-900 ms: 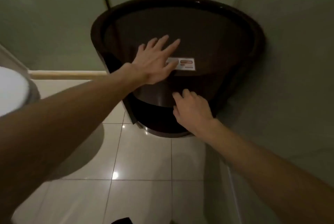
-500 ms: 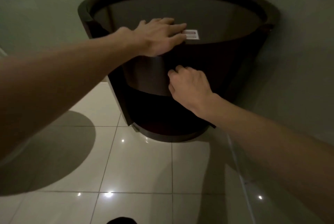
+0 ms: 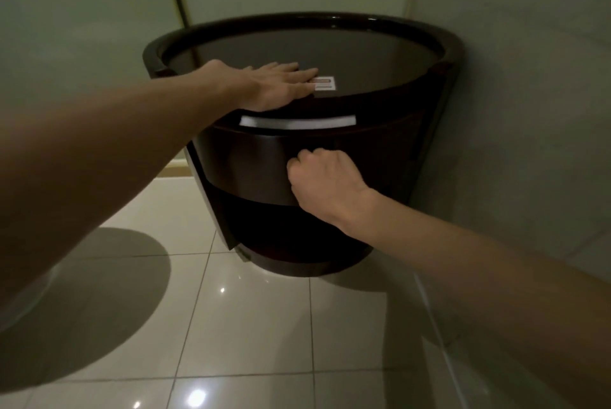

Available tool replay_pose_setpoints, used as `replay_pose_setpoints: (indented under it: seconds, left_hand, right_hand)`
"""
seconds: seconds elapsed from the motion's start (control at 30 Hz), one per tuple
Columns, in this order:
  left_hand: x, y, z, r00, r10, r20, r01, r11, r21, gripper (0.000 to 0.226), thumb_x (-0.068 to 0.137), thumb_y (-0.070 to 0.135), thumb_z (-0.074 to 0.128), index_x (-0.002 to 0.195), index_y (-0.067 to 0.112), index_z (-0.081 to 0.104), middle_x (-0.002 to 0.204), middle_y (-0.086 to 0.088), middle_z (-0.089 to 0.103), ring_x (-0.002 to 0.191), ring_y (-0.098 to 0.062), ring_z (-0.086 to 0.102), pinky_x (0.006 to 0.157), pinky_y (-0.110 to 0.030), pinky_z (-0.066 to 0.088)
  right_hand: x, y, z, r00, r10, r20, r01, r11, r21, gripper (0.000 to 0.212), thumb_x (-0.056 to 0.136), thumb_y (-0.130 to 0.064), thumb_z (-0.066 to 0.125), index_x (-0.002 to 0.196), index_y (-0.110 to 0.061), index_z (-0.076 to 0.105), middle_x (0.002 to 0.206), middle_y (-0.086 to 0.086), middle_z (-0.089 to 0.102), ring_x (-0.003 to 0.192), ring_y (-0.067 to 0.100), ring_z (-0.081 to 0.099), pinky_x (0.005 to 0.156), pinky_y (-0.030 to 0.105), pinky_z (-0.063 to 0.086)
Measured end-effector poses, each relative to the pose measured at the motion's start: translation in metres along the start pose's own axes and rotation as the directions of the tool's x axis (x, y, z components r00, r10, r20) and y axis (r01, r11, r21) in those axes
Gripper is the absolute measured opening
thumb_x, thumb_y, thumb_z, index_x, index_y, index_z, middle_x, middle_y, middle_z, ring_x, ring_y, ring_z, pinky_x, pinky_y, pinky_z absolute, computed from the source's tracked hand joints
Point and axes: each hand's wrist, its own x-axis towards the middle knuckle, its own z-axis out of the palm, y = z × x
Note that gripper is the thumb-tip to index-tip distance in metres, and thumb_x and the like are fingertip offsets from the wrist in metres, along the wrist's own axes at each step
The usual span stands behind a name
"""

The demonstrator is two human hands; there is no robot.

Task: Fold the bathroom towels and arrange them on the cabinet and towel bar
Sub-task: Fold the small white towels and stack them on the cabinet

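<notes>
A dark brown rounded corner cabinet (image 3: 390, 55) stands against the two walls. My left hand (image 3: 277, 86) lies flat on its glass top near the front rim, fingers straight, beside a small white and red sticker (image 3: 325, 84). My right hand (image 3: 325, 182) is curled against the cabinet's curved front panel (image 3: 244, 164), which stands pulled out a little. A white strip (image 3: 297, 121) shows in the gap between the top and the panel. I cannot tell what the right fingers hold, and no towel is clearly visible.
Pale glossy floor tiles (image 3: 251, 319) spread in front of the cabinet, with light spots and a large round shadow at the left. Grey-green walls close in behind and on the right. A low beige ledge (image 3: 175, 171) runs along the left wall's foot.
My view has dropped lower and closer to the cabinet. The front panel has come out, uncovering a white strip under the top. My left hand stays flat on the top.
</notes>
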Motion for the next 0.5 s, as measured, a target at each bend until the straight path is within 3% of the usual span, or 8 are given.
replay_pose_setpoints:
  seconds: [0.23, 0.5]
  left_hand:
    - [0.0, -0.004, 0.007, 1.0, -0.009, -0.03, 0.009, 1.0, 0.002, 0.056, 0.091, 0.067, 0.01, 0.145, 0.051, 0.003, 0.16, 0.008, 0.002, 0.147, -0.023, 0.001, 0.113, -0.058, 0.003]
    - [-0.002, -0.001, 0.008, 0.998, -0.012, -0.055, 0.012, 1.0, 0.003, 0.055, 0.093, 0.065, 0.011, 0.145, 0.051, 0.004, 0.16, 0.007, 0.004, 0.147, -0.024, 0.003, 0.113, -0.057, 0.005]
  right_hand:
    - [-0.016, -0.011, -0.013, 0.997, -0.059, 0.054, 0.061, 0.997, -0.038, 0.009, 0.084, -0.006, 0.055, 0.085, -0.012, 0.062, 0.08, 0.006, 0.062, 0.069, 0.023, 0.061, 0.051, 0.031, 0.027]
    - [-0.03, -0.016, -0.027, 0.984, -0.145, 0.103, 0.146, 0.989, 0.004, 0.007, 0.087, -0.008, 0.054, 0.089, -0.012, 0.06, 0.084, 0.007, 0.062, 0.066, 0.02, 0.052, 0.055, 0.032, 0.033]
